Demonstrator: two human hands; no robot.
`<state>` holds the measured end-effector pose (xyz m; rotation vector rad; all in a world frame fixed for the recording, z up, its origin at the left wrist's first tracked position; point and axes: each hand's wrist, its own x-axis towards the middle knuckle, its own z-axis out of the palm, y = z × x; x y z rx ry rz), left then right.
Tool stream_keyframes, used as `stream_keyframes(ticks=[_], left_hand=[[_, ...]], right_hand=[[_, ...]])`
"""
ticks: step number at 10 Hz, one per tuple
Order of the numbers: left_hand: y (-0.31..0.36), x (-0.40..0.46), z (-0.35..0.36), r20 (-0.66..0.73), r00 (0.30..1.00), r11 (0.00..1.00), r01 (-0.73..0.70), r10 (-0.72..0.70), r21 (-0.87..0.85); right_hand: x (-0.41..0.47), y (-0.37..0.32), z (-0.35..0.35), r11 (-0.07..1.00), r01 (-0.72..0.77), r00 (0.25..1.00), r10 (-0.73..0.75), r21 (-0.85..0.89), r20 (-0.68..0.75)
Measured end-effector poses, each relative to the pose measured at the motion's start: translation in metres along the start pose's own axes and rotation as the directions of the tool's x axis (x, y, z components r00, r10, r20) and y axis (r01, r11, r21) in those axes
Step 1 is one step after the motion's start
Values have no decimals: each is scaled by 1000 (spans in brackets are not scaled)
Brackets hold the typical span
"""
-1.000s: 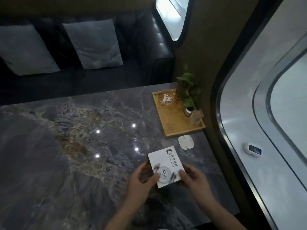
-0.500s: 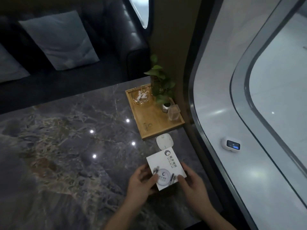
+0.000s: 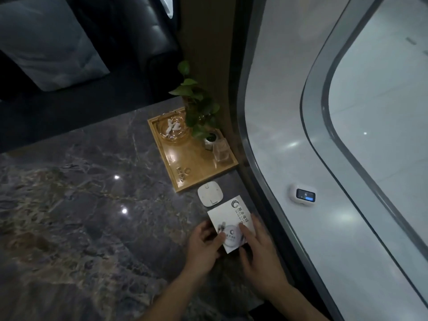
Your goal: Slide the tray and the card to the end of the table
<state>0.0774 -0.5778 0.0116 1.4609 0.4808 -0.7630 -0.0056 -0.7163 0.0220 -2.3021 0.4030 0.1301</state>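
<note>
A white printed card [image 3: 228, 216] lies on the dark marble table [image 3: 81, 205] near its right edge. My left hand [image 3: 203, 245] touches the card's left lower edge with its fingertips. My right hand [image 3: 259, 253] rests flat on the card's right side, fingers spread. Beyond the card stands a wooden tray [image 3: 190, 167] against the wall at the table's right end. It carries a glass ashtray [image 3: 172, 132], a small potted plant [image 3: 199, 112] and a clear glass [image 3: 222, 152].
A small white square device [image 3: 210, 194] lies between the tray and the card. A curved window wall [image 3: 301, 135] with a small display unit [image 3: 304, 195] borders the table on the right. A dark sofa with a grey cushion [image 3: 46, 42] stands behind.
The card has slid to the right, toward the wall, with both hands on it. My right hand now lies flat over its right side. The view has swung to the right.
</note>
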Motion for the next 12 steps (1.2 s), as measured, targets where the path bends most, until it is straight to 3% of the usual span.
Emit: stream_keyframes(ticks=[6,9,10,12], left_hand=[[5,25,39,-63,990,980,-114,126,164],[6,25,36,-90,994,985,-53,69,161],[9,21,34,-79,995,990,-48,59,135],[27,5,18,-75,973,942,-192,220,275]], right_hand=[[25,-3,-15,976,45,997,-28,-215,79],[26,-4,-14,974,58,995,-39,-219,87],[26,-7,-15,982,38,998,-29,-183,53],[38,-23,-21,979,171,977,-183,-112,-110]])
